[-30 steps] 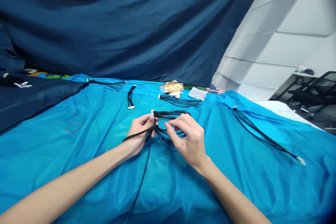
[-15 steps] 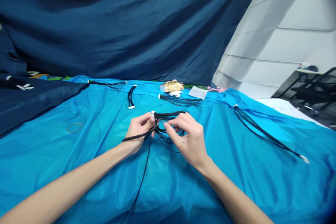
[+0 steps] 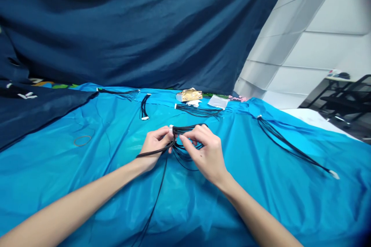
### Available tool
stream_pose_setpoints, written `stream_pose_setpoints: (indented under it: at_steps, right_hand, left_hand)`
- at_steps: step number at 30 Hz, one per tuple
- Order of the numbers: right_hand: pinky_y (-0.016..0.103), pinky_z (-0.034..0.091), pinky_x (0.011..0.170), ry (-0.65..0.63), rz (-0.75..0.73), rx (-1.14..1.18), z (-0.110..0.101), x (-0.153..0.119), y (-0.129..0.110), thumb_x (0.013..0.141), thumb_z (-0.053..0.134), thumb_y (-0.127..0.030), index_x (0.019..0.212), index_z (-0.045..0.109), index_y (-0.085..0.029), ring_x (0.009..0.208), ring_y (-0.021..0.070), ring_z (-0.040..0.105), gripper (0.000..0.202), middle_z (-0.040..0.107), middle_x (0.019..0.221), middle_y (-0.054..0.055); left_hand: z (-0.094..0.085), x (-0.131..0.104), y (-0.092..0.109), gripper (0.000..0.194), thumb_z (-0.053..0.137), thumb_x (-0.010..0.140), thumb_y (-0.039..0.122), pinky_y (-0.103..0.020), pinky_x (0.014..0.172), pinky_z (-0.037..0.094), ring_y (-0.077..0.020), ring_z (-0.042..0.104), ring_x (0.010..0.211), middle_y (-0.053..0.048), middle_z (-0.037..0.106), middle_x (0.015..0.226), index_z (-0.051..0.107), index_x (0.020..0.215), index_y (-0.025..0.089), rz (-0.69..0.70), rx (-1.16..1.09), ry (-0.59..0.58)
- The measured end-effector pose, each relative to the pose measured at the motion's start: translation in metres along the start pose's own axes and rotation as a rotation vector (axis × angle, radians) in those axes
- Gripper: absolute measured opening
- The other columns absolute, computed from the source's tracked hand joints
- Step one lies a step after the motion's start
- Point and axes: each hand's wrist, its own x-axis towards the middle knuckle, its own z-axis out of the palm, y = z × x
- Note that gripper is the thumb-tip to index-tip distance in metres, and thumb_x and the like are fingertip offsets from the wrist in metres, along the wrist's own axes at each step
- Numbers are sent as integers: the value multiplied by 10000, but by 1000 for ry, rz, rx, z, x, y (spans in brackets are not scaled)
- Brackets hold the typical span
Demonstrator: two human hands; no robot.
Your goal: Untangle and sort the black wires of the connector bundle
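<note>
A black wire harness [image 3: 185, 128] with a white connector [image 3: 171, 127] is held up over the blue sheet. My left hand [image 3: 155, 146] grips it just below the connector, thumb pressed against the wires. One strand of the bundle lies across the left wrist, and thin wires hang down toward the front edge. On the other side, my right hand [image 3: 207, 150] is closed in a pinch at the looped wires, close to the left fingertips. Its fingers hide part of the loops, and the exact wire between its fingertips is too small to make out.
Further wire harnesses lie on the blue sheet [image 3: 116, 208]: one far left [image 3: 118, 92], a short one [image 3: 144, 107], one at the back [image 3: 199, 110], one at right [image 3: 295, 146]. A gold packet [image 3: 189, 95], clear bag [image 3: 218, 102] and rubber band [image 3: 82, 141] are also there.
Both hands stay in nearly the same pose. The connector and left hand have shifted slightly right and down, a little closer to the right fingertips.
</note>
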Motion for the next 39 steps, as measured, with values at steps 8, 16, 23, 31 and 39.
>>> stream_pose_setpoints:
  at_steps: [8, 16, 23, 31, 39]
  right_hand:
    - [306, 402, 699, 112, -231, -314, 6, -5, 10, 793, 564, -172, 871, 627, -170, 809, 180, 470, 101, 614, 819, 57]
    - [295, 375, 758, -102, -798, -457, 21, -12, 16, 820, 519, -112, 836, 624, -132, 868, 138, 520, 109, 643, 831, 22]
    - [300, 326, 679, -7, -807, -520, 26, -12, 15, 806, 553, -131, 822, 632, -178, 812, 108, 518, 93, 660, 836, -33]
    - [294, 330, 686, 119, -837, -541, 30, -14, 15, 784, 576, -140, 815, 639, -193, 760, 92, 520, 87, 654, 766, -46]
    - [299, 335, 691, 135, -821, -519, 31, -15, 15, 762, 598, -148, 768, 642, -197, 743, 95, 520, 66, 658, 758, -59]
  left_hand:
    - [6, 3, -1, 279, 618, 685, 409, -198, 470, 338, -65, 437, 497, 11, 533, 621, 608, 702, 132, -171, -296, 66]
    - [-7, 10, -2, 211, 703, 569, 160, -157, 526, 359, -59, 526, 592, 16, 630, 719, 648, 773, 161, -333, -588, 241]
    - [-4, 10, 0, 112, 676, 610, 161, -161, 527, 368, -62, 529, 577, 15, 625, 672, 637, 715, 154, -374, -690, 229]
    - [-1, 7, 9, 42, 645, 641, 138, -157, 506, 365, -60, 511, 541, 19, 599, 624, 611, 667, 142, -380, -710, 215]
    - [2, 6, 14, 70, 593, 679, 80, -148, 515, 383, -52, 516, 523, 17, 603, 597, 621, 653, 139, -398, -750, 224]
